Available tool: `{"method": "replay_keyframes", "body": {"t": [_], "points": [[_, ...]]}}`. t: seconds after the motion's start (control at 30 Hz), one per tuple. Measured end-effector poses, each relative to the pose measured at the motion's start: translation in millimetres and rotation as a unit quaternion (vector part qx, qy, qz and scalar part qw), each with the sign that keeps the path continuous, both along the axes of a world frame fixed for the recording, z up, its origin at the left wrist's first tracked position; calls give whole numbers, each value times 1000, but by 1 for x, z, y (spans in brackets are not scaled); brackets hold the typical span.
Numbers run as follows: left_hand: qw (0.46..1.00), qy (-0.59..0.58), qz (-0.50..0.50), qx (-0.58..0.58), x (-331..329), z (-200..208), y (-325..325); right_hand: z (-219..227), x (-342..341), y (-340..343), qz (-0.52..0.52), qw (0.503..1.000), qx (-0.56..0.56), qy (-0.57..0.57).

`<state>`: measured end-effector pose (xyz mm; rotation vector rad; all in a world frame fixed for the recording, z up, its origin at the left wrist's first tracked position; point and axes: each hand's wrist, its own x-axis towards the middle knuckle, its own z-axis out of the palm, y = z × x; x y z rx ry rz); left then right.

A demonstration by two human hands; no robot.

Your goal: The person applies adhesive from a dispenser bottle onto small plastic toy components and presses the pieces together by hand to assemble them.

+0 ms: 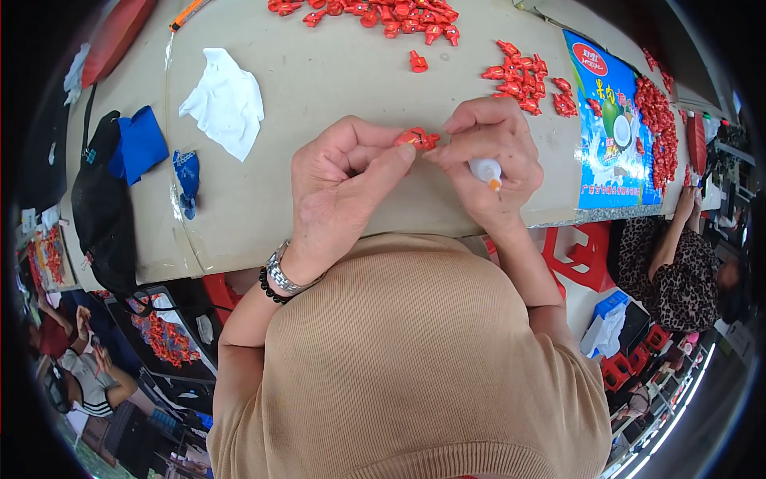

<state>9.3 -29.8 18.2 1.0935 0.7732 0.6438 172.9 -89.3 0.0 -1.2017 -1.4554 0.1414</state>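
Observation:
Between the thumb and fingertips of my left hand (339, 172) is a small red plastic toy piece (413, 139) with dark marks on it. My right hand (499, 156) is closed, its thumb and fingertips at the right end of that piece; whether they touch it I cannot tell. Tucked in the right palm is a small white squeeze bottle (484, 169), its orange tip pointing down toward me. One similar red piece (418, 61) lies alone beyond my hands. A cluster of red pieces (523, 80) sits beyond my right hand, and a larger pile (391, 14) at the far edge.
On the table (319, 80) lie a white cloth (226, 104), blue cloth pieces (142, 144), a black bag (105, 203) and an orange-handled cutter (188, 14) at left. To the right, a blue printed sheet (610, 144) adjoins many red pieces (658, 132). Other people sit at both sides.

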Motion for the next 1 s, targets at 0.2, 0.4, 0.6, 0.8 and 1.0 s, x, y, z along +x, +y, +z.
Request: {"method": "replay_keyframes", "body": {"t": [0.2, 0.4, 0.6, 0.8, 1.0], "points": [[1000, 5, 0, 27, 2, 2, 0, 1, -2, -1, -9, 993, -99, 68], [1000, -11, -11, 18, 5, 3, 0, 2, -3, -2, 34, 990, -102, 90], [965, -152, -20, -215, -12, -10, 19, 7, 45, -13, -207, 962, -172, 41], [919, -227, 1, -323, -14, -9, 21, -1, 107, -28, -391, 883, -252, 54], [912, -259, -70, -311, -18, -16, 26, -6, 109, -33, -414, 867, -265, -86]]}}
